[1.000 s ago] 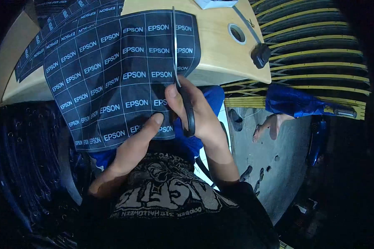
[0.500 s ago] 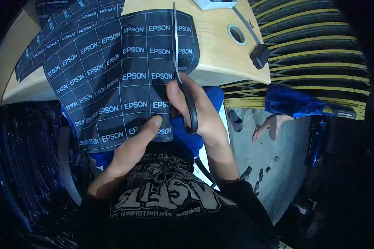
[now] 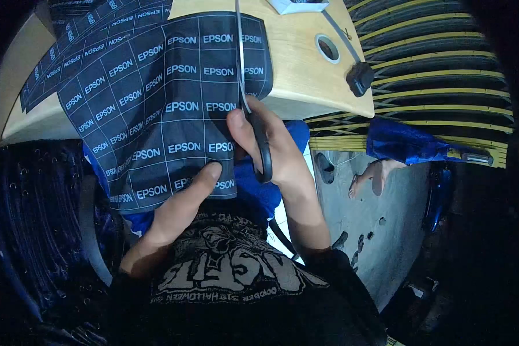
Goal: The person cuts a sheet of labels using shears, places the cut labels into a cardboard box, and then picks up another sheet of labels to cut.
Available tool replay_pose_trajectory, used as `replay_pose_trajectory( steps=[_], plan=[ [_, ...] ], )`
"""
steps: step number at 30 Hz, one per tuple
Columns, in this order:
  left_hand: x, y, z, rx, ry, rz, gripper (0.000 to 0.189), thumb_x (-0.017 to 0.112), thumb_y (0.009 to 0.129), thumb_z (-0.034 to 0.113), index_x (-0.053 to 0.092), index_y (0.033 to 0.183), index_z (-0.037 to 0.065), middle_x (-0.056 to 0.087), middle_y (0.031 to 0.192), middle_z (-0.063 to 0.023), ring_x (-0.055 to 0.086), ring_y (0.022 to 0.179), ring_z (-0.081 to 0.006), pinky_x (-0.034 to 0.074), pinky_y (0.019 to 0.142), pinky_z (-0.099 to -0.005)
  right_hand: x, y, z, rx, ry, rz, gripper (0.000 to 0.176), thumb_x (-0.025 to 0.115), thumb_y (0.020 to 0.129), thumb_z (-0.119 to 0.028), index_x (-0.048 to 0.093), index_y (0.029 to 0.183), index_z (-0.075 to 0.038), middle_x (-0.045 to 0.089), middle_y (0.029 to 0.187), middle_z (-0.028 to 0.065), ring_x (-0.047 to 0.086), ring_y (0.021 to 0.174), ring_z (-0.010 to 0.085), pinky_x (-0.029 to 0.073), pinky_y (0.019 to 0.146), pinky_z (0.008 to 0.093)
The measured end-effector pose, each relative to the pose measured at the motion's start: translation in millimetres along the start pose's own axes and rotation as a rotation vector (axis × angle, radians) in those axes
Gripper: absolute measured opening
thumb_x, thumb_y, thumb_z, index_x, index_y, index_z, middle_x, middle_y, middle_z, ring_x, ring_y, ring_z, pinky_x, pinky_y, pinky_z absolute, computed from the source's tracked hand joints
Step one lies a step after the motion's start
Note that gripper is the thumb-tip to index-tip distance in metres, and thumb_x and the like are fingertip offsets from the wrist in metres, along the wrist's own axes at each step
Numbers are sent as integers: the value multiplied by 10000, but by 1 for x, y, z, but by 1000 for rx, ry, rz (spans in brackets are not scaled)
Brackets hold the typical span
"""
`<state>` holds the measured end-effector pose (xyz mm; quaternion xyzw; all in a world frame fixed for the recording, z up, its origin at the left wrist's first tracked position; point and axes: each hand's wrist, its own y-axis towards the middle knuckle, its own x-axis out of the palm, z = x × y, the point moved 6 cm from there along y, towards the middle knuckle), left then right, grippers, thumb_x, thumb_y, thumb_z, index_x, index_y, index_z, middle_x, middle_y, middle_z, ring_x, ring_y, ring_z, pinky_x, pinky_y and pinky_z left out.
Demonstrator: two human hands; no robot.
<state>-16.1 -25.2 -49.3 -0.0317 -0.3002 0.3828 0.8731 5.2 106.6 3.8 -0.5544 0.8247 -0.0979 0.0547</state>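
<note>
A dark sheet printed with a grid of white EPSON labels (image 3: 155,104) hangs over the front edge of a wooden table (image 3: 305,63). My left hand (image 3: 181,202) pinches its lower right corner, thumb on top. My right hand (image 3: 274,153) grips black-handled scissors (image 3: 254,115), whose blades run up along a white grid line near the sheet's right edge. A narrow strip of labels lies to the right of the blades.
More label sheets (image 3: 81,34) lie at the table's back left. A white object (image 3: 297,4), a round cable hole (image 3: 327,47) and a black plug (image 3: 360,78) sit at the right. Someone's bare foot (image 3: 366,176) and blue cloth (image 3: 409,141) are on the floor beyond.
The sheet and both hands have shifted slightly left and up. The scissors' blades have reached a little farther up the sheet along the grid line.
</note>
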Motion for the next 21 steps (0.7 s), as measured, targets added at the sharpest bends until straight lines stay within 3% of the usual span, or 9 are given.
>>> replay_pose_trajectory(
  steps=[4, 6, 9, 10, 12, 14, 21],
  plan=[
    [2, -1, 1, -40, -72, -14, 337, 547, 890, 153, 497, 1195, 20, 524, 1158, -86, 510, 1044, -159, 412, 915, -295, -3, 2, 3, 35, -136, -23, 376, 608, 871, -278, 540, 1044, 49, 592, 828, 57, 535, 758, 83, 440, 669, 215],
    [3, -1, -2, -71, -91, -20, 347, 547, 890, 158, 489, 1203, 21, 513, 1175, -89, 503, 1055, -164, 406, 921, -299, -2, 3, 4, -21, -141, -42, 586, 561, 866, -445, 495, 1175, 48, 563, 790, 28, 494, 666, 78, 379, 581, 194],
    [3, -3, 0, -15, -83, -36, 363, 554, 889, 184, 483, 1205, 19, 506, 1178, -91, 494, 1065, -171, 398, 931, -304, -6, 3, 4, -40, -170, -14, 653, 554, 865, -460, 450, 1227, 73, 576, 887, 59, 520, 772, 100, 409, 678, 209],
    [3, -3, 0, -24, -91, -35, 367, 556, 889, 191, 482, 1205, 19, 507, 1176, -91, 493, 1066, -171, 394, 936, -306, -6, 3, 3, -41, -171, -14, 653, 554, 865, -460, 450, 1227, 73, 576, 887, 59, 520, 772, 100, 409, 678, 209],
    [2, -4, 0, -32, -99, -34, 372, 558, 889, 198, 481, 1205, 19, 508, 1173, -91, 492, 1067, -171, 390, 940, -308, -4, 2, -1, -22, -112, 7, 467, 596, 862, -382, 540, 1048, 44, 579, 812, 48, 515, 729, 87, 422, 657, 208],
    [-1, -6, -2, -118, -31, -5, 384, 561, 887, 194, 470, 1215, 17, 506, 1177, -93, 489, 1074, -170, 387, 945, -303, -1, 1, -6, -18, -122, 12, 468, 597, 862, -378, 535, 1059, 42, 581, 828, 52, 514, 746, 88, 422, 672, 209],
    [-4, -4, -3, -32, -38, -16, 426, 582, 876, 214, 452, 1243, 41, 496, 1203, -96, 487, 1089, -189, 389, 949, -314, 2, 0, -3, -48, -34, 20, 465, 595, 870, -356, 514, 1107, 35, 583, 886, 56, 514, 797, 90, 427, 715, 218]
  ],
)
